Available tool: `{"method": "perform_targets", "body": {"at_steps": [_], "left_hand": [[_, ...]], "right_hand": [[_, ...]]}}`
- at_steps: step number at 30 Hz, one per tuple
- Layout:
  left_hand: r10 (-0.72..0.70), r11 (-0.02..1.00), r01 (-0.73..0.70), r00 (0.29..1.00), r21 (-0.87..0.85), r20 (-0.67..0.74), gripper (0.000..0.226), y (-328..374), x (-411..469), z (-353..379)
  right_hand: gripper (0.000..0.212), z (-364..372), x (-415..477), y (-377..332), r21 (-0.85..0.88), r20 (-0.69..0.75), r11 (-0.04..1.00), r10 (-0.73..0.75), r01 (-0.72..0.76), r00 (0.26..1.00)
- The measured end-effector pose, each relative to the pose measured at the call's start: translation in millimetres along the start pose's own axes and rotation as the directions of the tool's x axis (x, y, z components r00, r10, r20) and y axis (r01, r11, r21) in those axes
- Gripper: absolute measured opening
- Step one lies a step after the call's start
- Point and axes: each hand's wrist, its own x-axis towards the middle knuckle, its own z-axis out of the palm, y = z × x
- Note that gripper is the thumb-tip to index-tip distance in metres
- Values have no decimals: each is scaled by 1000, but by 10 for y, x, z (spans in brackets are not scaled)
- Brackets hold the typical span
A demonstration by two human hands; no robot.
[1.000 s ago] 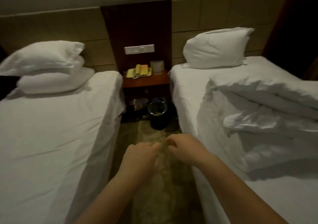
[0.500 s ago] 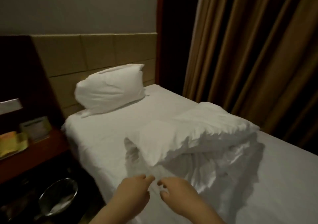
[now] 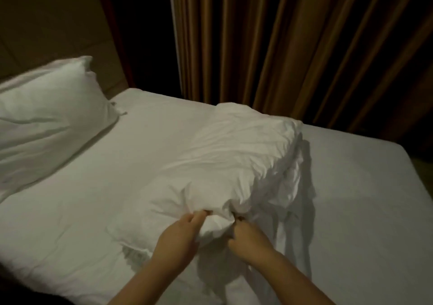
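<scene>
Bunched white duvet point(image 3: 234, 164), mid-bed, well apart from the pillow point(image 3: 46, 117): left hand point(image 3: 178, 239) and right hand point(image 3: 248, 236) pinch its near edge, gathering stage; next likely lifting and spreading it.

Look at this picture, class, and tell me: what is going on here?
A person works at a bed. The left hand and the right hand both grip the near edge of a crumpled white duvet, bunched in a heap on it. It is not yet spread. A pillow lies at the head; brown curtains hang behind.
</scene>
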Motion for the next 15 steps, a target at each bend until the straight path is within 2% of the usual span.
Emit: {"method": "perform_targets", "body": {"at_steps": [2, 4, 6, 7, 9, 11, 12, 13, 14, 15], "left_hand": [[78, 995, -80, 997, -63, -26, 44, 60, 170, -190], [116, 966, -116, 993, -231, -14, 38, 67, 309, -419], [113, 901, -132, 991, -412, -70, 31, 100, 483, -762], [81, 865, -127, 990, -486, -114, 24, 135, 594, -970], [65, 806, -150, 984, -572, -166, 19, 260, 777, -1302], [225, 804, -286, 958, -522, -179, 14, 453, 830, -1414], [332, 819, -363, 931, -445, -148, 16, 550, 790, -1381], [419, 829, -423, 903, -366, -95, 23, 604, 736, -1264], [466, 840, -454, 884, -296, -34, 29, 617, 672, -1128], [476, 851, -457, 880, -256, 10, 34, 569, 638, -1003]], "right_hand": [[53, 61, 61, 57, 86, -35, 994, 73, -70, 997], [56, 155, 68, 126, 174, -78, 969, 190, -174, 979], [63, 278, 19, 175, 258, -103, 904, 376, -340, 921], [69, 350, -44, 178, 307, -80, 826, 518, -473, 852], [91, 551, -245, 166, 482, 66, 557, 746, -676, 663], [108, 782, -440, 185, 708, 190, 267, 820, -654, 540], [119, 864, -522, 183, 774, 235, 152, 832, -615, 502], [135, 943, -564, 188, 800, 270, 89, 830, -594, 488], [146, 991, -615, 159, 808, 292, 65, 819, -585, 495], [139, 1011, -661, 116, 794, 312, 73, 803, -603, 508]]}}
